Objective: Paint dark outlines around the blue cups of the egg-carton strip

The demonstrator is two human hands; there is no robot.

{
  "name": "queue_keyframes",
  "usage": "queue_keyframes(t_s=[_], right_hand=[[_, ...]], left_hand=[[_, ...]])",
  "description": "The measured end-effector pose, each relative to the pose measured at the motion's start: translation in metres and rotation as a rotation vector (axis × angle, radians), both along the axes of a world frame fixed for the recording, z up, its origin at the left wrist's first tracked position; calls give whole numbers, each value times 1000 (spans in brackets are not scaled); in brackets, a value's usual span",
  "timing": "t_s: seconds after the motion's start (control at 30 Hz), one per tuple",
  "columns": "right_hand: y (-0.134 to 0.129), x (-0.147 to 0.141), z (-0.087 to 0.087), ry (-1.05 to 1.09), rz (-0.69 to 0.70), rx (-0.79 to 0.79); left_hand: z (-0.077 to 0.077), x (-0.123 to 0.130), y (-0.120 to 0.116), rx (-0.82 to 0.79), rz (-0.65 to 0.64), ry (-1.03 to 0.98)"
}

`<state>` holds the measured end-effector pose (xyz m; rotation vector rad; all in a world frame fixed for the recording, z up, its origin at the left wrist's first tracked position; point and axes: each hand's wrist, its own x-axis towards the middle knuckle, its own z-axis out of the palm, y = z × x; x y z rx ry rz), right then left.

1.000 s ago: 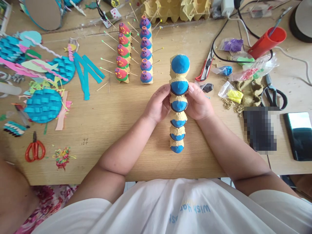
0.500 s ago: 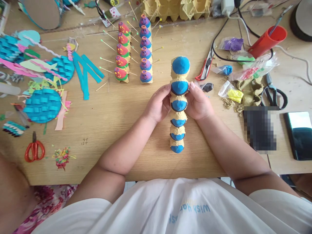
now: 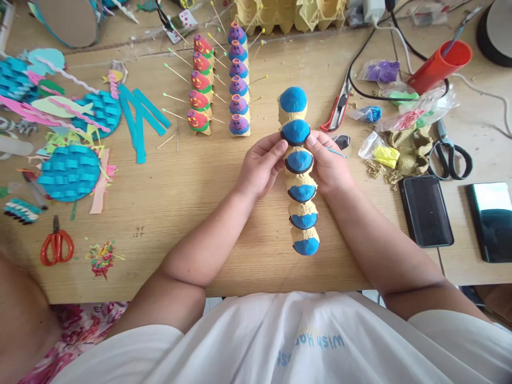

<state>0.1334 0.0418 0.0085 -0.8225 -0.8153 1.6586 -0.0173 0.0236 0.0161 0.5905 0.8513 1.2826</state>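
Observation:
A strip of egg-carton cups (image 3: 302, 193) with blue clay on the bumps is held up lengthwise over the table. Dark clay edging runs along several of the blue patches. My left hand (image 3: 262, 164) grips the strip's left side near its second bump, thumb on the edge. On the opposite side my right hand (image 3: 328, 162) holds it the same way, fingers curled partly behind the strip. Beyond my hands stand a red and green painted egg-carton strip (image 3: 200, 90) and a purple one (image 3: 239, 85), both stuck with ball-headed sticks.
Orange scissors (image 3: 57, 248), a blue woven paper disc (image 3: 70, 172) and paper scraps lie left. To the right are a red cutter (image 3: 338, 109), clay bags (image 3: 386, 156), black scissors (image 3: 450, 157), a phone (image 3: 426, 210) and a red cup (image 3: 440, 66). A person's arm (image 3: 24, 314) shows lower left.
The blue strip has tilted, its near end swinging right and its far end shifting slightly left. Both hands keep hold of it, with the left thumb now further over its edge.

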Motion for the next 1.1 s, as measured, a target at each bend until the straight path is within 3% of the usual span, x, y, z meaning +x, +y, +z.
queue_keyframes(t_s=[0.4, 0.73, 0.87, 1.1], right_hand=[[-4, -2, 4, -15, -10, -36], [-2, -1, 6, 17, 7, -10], [-2, -2, 7, -24, -30, -40], [-1, -1, 4, 13, 24, -22]], left_hand=[[2, 1, 1, -131, 64, -28], [2, -3, 0, 5, -8, 21], [3, -4, -2, -98, -41, 31], [3, -4, 0, -134, -12, 35]])
